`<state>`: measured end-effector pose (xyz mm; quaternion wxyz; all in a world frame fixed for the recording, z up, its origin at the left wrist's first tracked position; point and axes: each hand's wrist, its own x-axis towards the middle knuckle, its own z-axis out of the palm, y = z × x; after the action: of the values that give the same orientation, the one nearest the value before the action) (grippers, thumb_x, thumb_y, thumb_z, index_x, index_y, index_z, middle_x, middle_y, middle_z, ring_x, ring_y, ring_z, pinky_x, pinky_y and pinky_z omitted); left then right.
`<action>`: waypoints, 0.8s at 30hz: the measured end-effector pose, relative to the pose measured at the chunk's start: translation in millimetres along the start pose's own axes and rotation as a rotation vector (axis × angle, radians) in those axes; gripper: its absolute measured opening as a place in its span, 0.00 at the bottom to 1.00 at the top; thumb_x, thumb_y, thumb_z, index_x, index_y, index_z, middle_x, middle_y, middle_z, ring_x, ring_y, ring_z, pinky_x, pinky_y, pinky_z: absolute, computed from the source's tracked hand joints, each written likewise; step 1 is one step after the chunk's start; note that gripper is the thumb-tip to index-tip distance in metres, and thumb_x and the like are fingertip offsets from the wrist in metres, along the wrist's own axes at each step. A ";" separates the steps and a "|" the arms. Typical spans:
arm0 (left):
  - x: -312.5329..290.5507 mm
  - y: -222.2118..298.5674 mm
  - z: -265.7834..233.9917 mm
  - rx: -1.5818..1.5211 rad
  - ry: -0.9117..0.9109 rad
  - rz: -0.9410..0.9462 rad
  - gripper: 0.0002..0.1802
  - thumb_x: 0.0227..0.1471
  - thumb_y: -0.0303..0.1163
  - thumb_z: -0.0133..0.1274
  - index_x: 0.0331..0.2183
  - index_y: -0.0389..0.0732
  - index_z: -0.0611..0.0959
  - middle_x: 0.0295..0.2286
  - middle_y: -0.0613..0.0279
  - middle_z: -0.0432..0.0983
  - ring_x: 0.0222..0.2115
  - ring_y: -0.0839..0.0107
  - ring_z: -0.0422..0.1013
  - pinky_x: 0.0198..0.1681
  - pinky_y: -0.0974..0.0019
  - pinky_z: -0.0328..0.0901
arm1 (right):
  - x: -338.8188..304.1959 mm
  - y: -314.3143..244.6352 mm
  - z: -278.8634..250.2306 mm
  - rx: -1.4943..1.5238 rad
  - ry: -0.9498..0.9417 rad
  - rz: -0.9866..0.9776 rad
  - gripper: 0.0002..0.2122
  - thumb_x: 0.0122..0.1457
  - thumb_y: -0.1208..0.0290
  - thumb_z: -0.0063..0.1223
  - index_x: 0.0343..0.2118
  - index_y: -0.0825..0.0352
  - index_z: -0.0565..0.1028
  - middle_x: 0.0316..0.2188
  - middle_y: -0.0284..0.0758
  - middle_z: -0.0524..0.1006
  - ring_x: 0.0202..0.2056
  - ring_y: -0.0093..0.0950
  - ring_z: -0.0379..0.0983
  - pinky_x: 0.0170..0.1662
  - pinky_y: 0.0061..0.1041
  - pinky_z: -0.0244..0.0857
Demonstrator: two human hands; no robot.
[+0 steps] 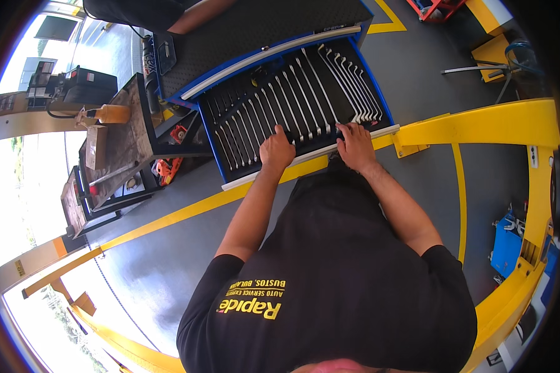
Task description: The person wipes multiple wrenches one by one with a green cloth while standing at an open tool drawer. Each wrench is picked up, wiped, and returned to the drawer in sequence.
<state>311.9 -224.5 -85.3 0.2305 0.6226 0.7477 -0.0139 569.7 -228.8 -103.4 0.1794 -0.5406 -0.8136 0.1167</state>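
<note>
An open tool drawer [200, 122] with a black liner holds a row of silver combination wrenches [259, 113], graded from short on the left to long on the right. My left hand [277, 150] is over the drawer's front part, closed, its fingertips by the lower end of a middle wrench. Whatever may be in those fingers is hidden. At the drawer's front edge, my right hand [357, 148] lies with its fingers spread forward, touching or just above the lower end of a long wrench [320, 90]. Several offset ring wrenches [353, 87] fan out at the drawer's right.
The blue tool cabinet [230, 43] has a black ribbed top, where another person's arm [199, 15] reaches in. A dark metal cart [144, 118] with a brownish bottle [111, 114] stands left. Yellow lift arms [479, 122] flank me. A blue case [506, 244] sits on the floor right.
</note>
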 end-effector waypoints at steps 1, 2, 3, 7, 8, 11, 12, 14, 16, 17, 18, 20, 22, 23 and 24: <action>-0.6 1.9 -3.0 -0.008 0.005 0.012 0.25 0.45 0.34 0.59 0.44 0.35 0.70 0.33 0.39 0.81 0.36 0.45 0.79 0.44 0.49 0.72 | 0.3 0.7 -0.6 0.006 -0.002 0.006 0.21 0.57 0.65 0.54 0.54 0.61 0.70 0.45 0.39 0.72 0.48 0.40 0.68 0.51 0.42 0.61; -1.6 3.7 -6.0 -0.018 0.011 0.023 0.25 0.45 0.33 0.58 0.44 0.34 0.70 0.33 0.39 0.81 0.36 0.45 0.79 0.44 0.49 0.72 | 0.8 1.2 -1.7 0.011 -0.004 0.012 0.21 0.57 0.65 0.54 0.54 0.61 0.70 0.45 0.39 0.72 0.48 0.40 0.68 0.51 0.42 0.61; -2.9 5.0 -9.4 -0.007 0.008 0.037 0.25 0.45 0.33 0.58 0.45 0.35 0.70 0.33 0.39 0.81 0.36 0.45 0.79 0.44 0.49 0.72 | 0.5 1.6 -1.5 0.015 -0.004 0.007 0.21 0.57 0.65 0.54 0.54 0.61 0.70 0.45 0.39 0.72 0.48 0.40 0.68 0.51 0.42 0.61; -11.6 1.4 -34.0 -0.074 0.074 0.023 0.29 0.44 0.34 0.57 0.48 0.35 0.71 0.33 0.37 0.80 0.38 0.44 0.78 0.45 0.50 0.72 | 0.1 4.7 0.8 0.050 -0.001 0.002 0.21 0.56 0.66 0.56 0.53 0.61 0.70 0.45 0.40 0.71 0.49 0.41 0.67 0.51 0.42 0.61; -13.9 -2.5 -44.3 -0.114 0.109 0.002 0.30 0.43 0.34 0.58 0.49 0.36 0.71 0.33 0.36 0.80 0.38 0.43 0.78 0.45 0.50 0.72 | 0.1 5.3 2.5 0.067 0.000 0.006 0.21 0.55 0.67 0.57 0.53 0.61 0.70 0.46 0.40 0.71 0.49 0.41 0.67 0.52 0.42 0.61; -18.8 -28.7 -79.1 -0.385 0.253 0.012 0.27 0.41 0.34 0.58 0.45 0.35 0.77 0.34 0.41 0.81 0.37 0.47 0.78 0.43 0.55 0.72 | 4.6 4.1 5.2 0.173 0.094 0.078 0.23 0.52 0.69 0.61 0.52 0.62 0.70 0.46 0.41 0.71 0.50 0.42 0.66 0.53 0.43 0.60; -21.7 -36.1 -88.4 -0.435 0.322 0.048 0.25 0.41 0.33 0.58 0.43 0.35 0.78 0.33 0.42 0.81 0.36 0.48 0.79 0.41 0.56 0.72 | 6.5 -0.1 5.8 0.232 0.132 0.095 0.23 0.51 0.69 0.62 0.51 0.62 0.70 0.46 0.42 0.71 0.50 0.42 0.66 0.53 0.43 0.60; -29.9 -42.3 -108.5 -0.543 0.363 0.000 0.21 0.40 0.33 0.59 0.39 0.33 0.79 0.31 0.43 0.81 0.32 0.51 0.79 0.39 0.59 0.72 | 28.6 -21.8 1.3 0.351 0.213 0.105 0.24 0.50 0.70 0.63 0.51 0.63 0.71 0.47 0.42 0.70 0.51 0.43 0.65 0.54 0.43 0.59; -47.3 -34.8 -116.9 -0.656 0.350 0.006 0.19 0.41 0.31 0.58 0.37 0.33 0.78 0.27 0.49 0.78 0.28 0.60 0.77 0.35 0.61 0.70 | 38.6 -46.0 4.0 0.747 -0.012 0.185 0.21 0.55 0.68 0.62 0.51 0.67 0.71 0.45 0.40 0.73 0.47 0.37 0.70 0.50 0.37 0.65; -54.8 -30.0 -116.7 -0.718 0.333 0.016 0.18 0.41 0.31 0.58 0.37 0.34 0.77 0.26 0.50 0.78 0.28 0.62 0.76 0.35 0.62 0.70 | 43.8 -57.1 24.1 1.215 -0.208 0.355 0.19 0.62 0.62 0.56 0.52 0.66 0.70 0.45 0.37 0.76 0.43 0.30 0.73 0.46 0.32 0.67; -63.4 -29.1 -110.8 -0.785 0.316 0.014 0.18 0.41 0.30 0.57 0.37 0.34 0.77 0.26 0.52 0.77 0.28 0.64 0.75 0.34 0.62 0.70 | 54.5 -81.8 -4.9 1.360 -0.530 0.574 0.20 0.66 0.56 0.48 0.53 0.65 0.70 0.45 0.35 0.78 0.43 0.26 0.74 0.44 0.28 0.66; -85.2 -9.5 -102.3 -0.854 0.289 0.060 0.19 0.41 0.29 0.58 0.38 0.34 0.76 0.27 0.54 0.76 0.28 0.67 0.74 0.35 0.63 0.69 | 64.3 -113.6 -30.7 1.670 -0.794 0.747 0.19 0.68 0.54 0.46 0.51 0.65 0.71 0.39 0.33 0.78 0.38 0.22 0.74 0.41 0.26 0.66; -102.6 3.0 -90.3 -0.839 0.204 0.176 0.23 0.45 0.31 0.61 0.43 0.35 0.73 0.32 0.56 0.77 0.33 0.69 0.73 0.39 0.66 0.68 | 58.9 -119.2 -5.9 1.868 -0.537 0.643 0.15 0.69 0.58 0.44 0.47 0.65 0.71 0.37 0.33 0.77 0.36 0.22 0.74 0.39 0.24 0.67; -106.5 3.5 -77.1 -0.966 0.190 0.197 0.21 0.49 0.29 0.60 0.44 0.36 0.71 0.34 0.59 0.76 0.34 0.74 0.71 0.39 0.68 0.68 | 61.4 -129.8 -21.9 1.828 -0.425 0.687 0.12 0.70 0.61 0.44 0.43 0.64 0.71 0.36 0.33 0.76 0.36 0.22 0.74 0.38 0.22 0.68; -107.9 0.1 -65.0 -1.091 0.169 0.224 0.20 0.53 0.28 0.59 0.44 0.37 0.69 0.35 0.62 0.75 0.35 0.79 0.70 0.40 0.71 0.67 | 63.5 -133.6 -32.3 1.683 -0.385 0.682 0.13 0.70 0.59 0.44 0.40 0.65 0.72 0.35 0.33 0.76 0.35 0.21 0.74 0.40 0.23 0.68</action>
<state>303.5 -304.2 11.8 0.4585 0.4877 0.5916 0.4494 449.0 -222.3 -12.2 0.3304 -0.4135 -0.2738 0.8030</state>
